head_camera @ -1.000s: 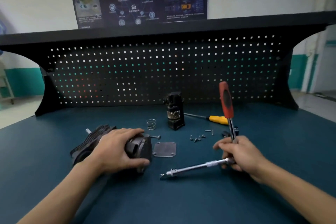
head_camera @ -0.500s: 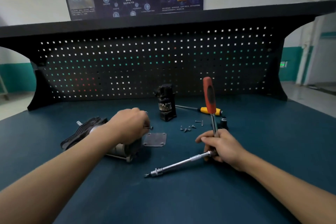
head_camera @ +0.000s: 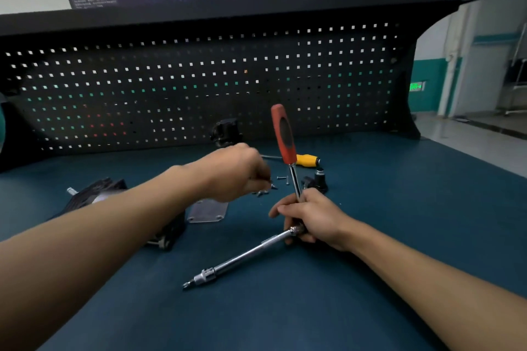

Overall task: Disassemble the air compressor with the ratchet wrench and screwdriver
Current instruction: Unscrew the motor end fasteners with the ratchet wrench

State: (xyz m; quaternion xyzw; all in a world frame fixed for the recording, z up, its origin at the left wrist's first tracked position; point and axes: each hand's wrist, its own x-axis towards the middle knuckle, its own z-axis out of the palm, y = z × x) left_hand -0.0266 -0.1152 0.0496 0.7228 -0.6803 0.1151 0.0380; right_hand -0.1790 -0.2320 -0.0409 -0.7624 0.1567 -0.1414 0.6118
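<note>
The disassembly seemed well in progress: a cover plate (head_camera: 208,211), loose screws (head_camera: 263,192) and a black part (head_camera: 226,131) already lay apart from the air compressor (head_camera: 97,191), which rested at the left of the bench (head_camera: 399,208) behind the left forearm. The right hand (head_camera: 310,216) grasped the ratchet wrench (head_camera: 283,134) near its head, while the left hand (head_camera: 239,174) hovered with curled fingers over the screws; whether it pinched one, I could not tell.

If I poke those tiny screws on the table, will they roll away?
Probably a little: the screws are tiny and loose, so likely light and easily scattered. Their heads look wider than the shanks, so they'd probably curl round rather than roll far.
</note>
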